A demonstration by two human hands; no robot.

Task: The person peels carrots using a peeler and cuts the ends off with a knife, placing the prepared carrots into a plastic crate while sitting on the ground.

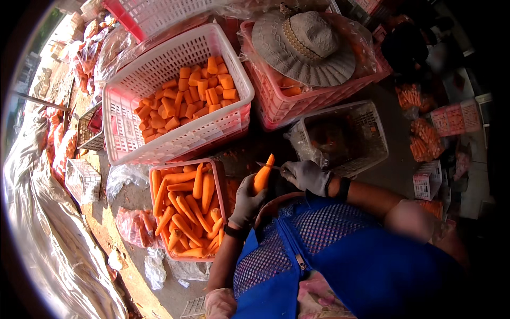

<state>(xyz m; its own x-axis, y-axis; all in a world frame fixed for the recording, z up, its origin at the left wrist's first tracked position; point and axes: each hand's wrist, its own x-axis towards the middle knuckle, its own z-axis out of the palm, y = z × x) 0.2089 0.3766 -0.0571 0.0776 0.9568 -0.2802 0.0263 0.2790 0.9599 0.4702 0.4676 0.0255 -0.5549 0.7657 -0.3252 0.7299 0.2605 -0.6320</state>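
My left hand, in a grey glove, grips a carrot by its thick end, with the tapered tip pointing up and away from me. In my gloved right hand is a small knife, its handle mostly hidden by the fingers. The thin blade reaches across to the carrot near its tip; whether it touches cannot be made out. Left of my left hand, whole carrots fill a pink plastic crate. Beyond it, cut carrot chunks lie in a large white perforated crate.
A woven sun hat rests on a plastic-lined pink crate ahead. A lower, dark-looking crate with a plastic bag on its rim stands beyond my right hand. Bagged carrots lie at the right. White sheeting stretches along the left.
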